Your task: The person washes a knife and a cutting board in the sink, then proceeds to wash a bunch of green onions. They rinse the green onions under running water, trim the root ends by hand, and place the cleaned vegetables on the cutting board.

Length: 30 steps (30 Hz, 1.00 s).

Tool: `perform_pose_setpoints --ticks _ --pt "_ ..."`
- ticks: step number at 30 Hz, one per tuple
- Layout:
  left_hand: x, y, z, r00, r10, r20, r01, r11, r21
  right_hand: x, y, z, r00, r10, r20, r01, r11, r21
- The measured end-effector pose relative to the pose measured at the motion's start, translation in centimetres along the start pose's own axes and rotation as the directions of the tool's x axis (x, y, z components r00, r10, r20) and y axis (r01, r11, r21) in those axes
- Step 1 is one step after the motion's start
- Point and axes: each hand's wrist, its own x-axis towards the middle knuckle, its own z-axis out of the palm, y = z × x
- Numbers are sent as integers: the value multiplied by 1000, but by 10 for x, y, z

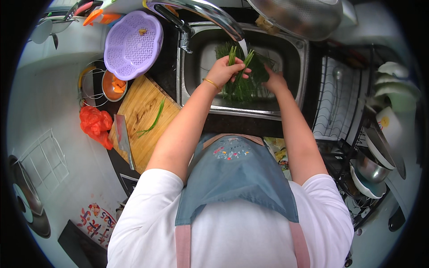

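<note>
My left hand [225, 70], with a gold bangle at the wrist, grips some long thin green stalks that look like chives [232, 55] above the sink. Cut ends stick up past the fingers, close to the stream of water [244, 48] from the chrome faucet [214, 11]. More loose greens [239, 93] lie in the stainless steel sink [241, 113], some of them wet. At their right side, my right hand [276, 80] reaches down into the basin. Its fingers are blurred and partly hidden, so whether they hold any stalks is unclear.
Left of the sink, a wooden cutting board [140, 110] bears a cleaver [124, 140] and a few stalks [156, 119]. Near it are a purple basket [134, 43], a bowl of orange pieces [115, 88] and a red plastic bag [95, 122]. Dish racks [338, 100] stand on the right.
</note>
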Motion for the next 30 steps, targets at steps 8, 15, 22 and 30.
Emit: perform_pose_setpoints --ticks 8,15,22,30 --pt "19 -25 -12 993 106 -57 -113 986 -126 -28 -102 -64 921 -173 348 -253 412 875" --pt "15 -7 -8 995 22 -94 -45 966 -256 -25 -84 -54 882 -317 348 -129 548 827" --pt "11 5 -8 981 -88 -175 20 934 -356 -26 -78 -44 857 -367 363 -74 608 790" --pt "7 8 -38 999 17 -30 -28 883 -468 -31 -40 -29 699 -346 626 -235 717 657"
